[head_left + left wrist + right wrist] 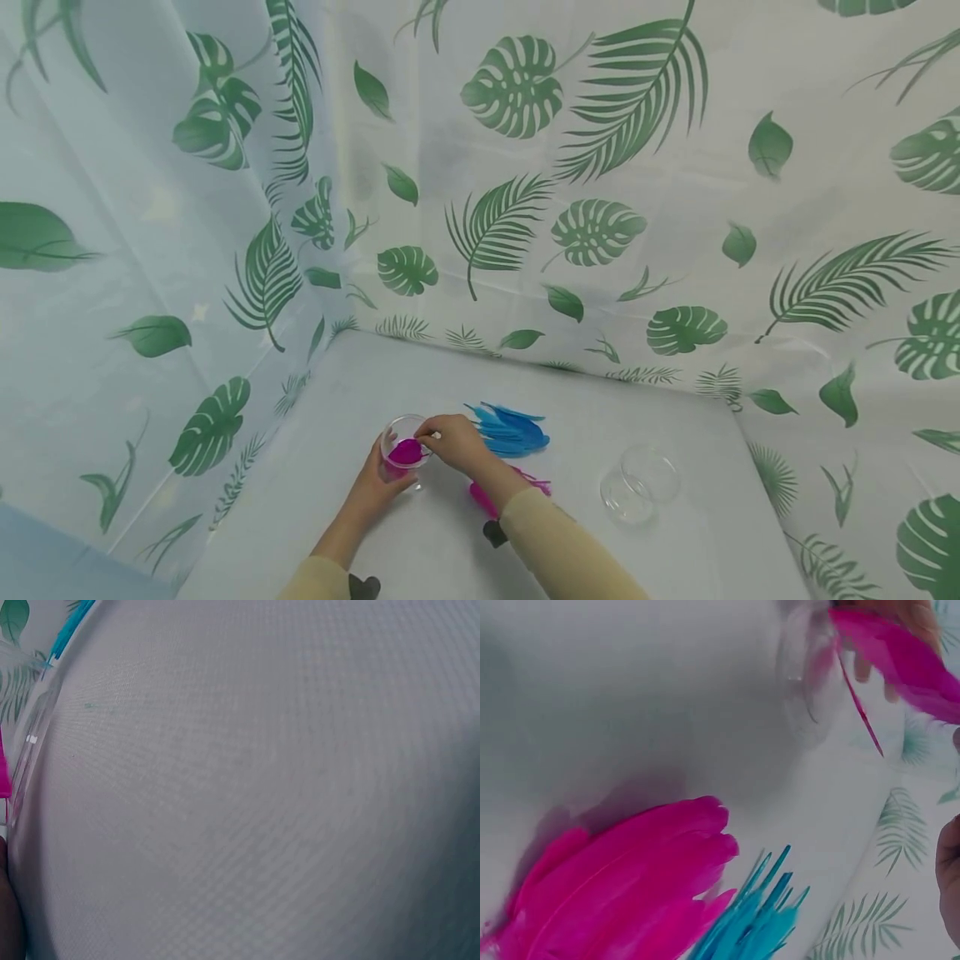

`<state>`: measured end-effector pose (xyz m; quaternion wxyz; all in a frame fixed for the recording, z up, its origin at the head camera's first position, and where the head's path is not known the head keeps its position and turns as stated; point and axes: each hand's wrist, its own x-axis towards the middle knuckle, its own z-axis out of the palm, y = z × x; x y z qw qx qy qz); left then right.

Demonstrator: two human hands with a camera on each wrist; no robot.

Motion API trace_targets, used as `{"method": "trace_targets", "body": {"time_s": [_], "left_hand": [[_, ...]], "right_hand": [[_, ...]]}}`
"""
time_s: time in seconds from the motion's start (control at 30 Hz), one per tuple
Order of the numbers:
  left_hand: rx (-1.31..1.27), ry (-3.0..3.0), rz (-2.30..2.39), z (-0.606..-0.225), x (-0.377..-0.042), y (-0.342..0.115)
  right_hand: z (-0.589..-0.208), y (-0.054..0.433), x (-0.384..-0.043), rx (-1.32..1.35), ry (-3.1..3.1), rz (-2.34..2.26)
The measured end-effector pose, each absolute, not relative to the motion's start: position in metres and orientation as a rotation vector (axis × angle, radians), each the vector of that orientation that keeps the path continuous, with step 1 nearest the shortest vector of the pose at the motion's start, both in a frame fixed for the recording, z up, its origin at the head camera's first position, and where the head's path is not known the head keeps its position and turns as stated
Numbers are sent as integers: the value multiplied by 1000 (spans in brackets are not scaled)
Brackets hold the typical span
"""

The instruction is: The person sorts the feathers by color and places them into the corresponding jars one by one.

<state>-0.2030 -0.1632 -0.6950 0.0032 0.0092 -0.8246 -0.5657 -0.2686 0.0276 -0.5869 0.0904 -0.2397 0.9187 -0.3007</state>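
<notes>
My left hand [371, 487] grips a clear plastic cup [387, 437] around its side, thumb and fingers spread about the wall. A bright pink feather [406, 452] shows within the cup's rim. My right hand [461, 442] is at the right side of that rim, its thumb and fingertips pinching the feather. In the right wrist view the pink feather [900, 664] slants from the cup [810, 690] to the right edge, its thin quill pointing down, with left-hand fingers behind it. Only a sliver of the left hand [10, 915] appears in the left wrist view.
Blue feathers [513, 431] lie in a bunch behind my right wrist. A pile of pink feathers [622, 885] lies beneath my right forearm. Two clear round cups [626, 497] stand at the right of the white table [570, 533]. Leaf-printed curtains [517, 275] border the table.
</notes>
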Motion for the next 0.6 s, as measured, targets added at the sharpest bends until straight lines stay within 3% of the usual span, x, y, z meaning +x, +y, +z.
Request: {"method": "trace_targets", "body": {"time_s": [0.37,0.6], "left_hand": [[31,-2584,-1754,-695,-204,-161],[19,-2585,-1734,-693,-203,-162]], "right_hand": [[-586,39,-265,-859,2832,-807],[-571,106,-263,-554,2866,-1077]]}}
